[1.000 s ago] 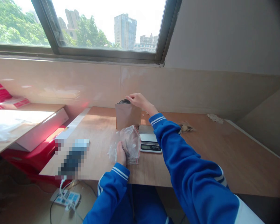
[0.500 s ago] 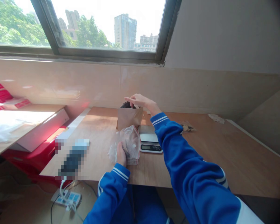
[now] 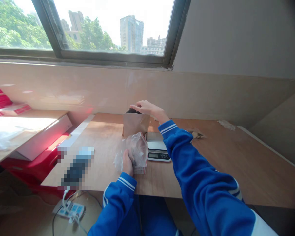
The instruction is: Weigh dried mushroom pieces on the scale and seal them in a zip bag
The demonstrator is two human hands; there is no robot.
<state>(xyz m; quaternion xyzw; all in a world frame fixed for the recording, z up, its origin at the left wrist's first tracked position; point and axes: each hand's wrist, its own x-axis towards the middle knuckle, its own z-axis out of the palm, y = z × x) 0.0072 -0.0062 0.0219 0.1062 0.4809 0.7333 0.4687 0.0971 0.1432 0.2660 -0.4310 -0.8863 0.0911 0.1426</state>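
**Far left:** one low side table (image 3: 27, 131) with a red-printed box (image 3: 0, 101) and crumpled clear film (image 3: 2, 139) on it; one red crate (image 3: 34, 160) below.

**Floor:** one white power strip (image 3: 70, 209), under the near table edge.

**Table, left part:** one wooden table (image 3: 236, 164); one pixelated object (image 3: 76, 168), too blurred to name, at the near edge. Bare wood lies between it and the left hand.

**Left hand** (image 3: 127, 163): closed around one clear plastic bag (image 3: 137, 152), which rests on the table.

**Paper:** one upright kraft paper bag (image 3: 135, 124), just behind the plastic bag; one dark item (image 3: 132, 111) shows at its mouth.

**Right hand** (image 3: 147, 107): fingers together, open, over the bag's mouth; contact cannot be told.

**Scale:** one digital kitchen scale (image 3: 156, 147), just right of the plastic bag.

**Far right:** one paper scrap (image 3: 196, 133); wide bare wood to the table's end.
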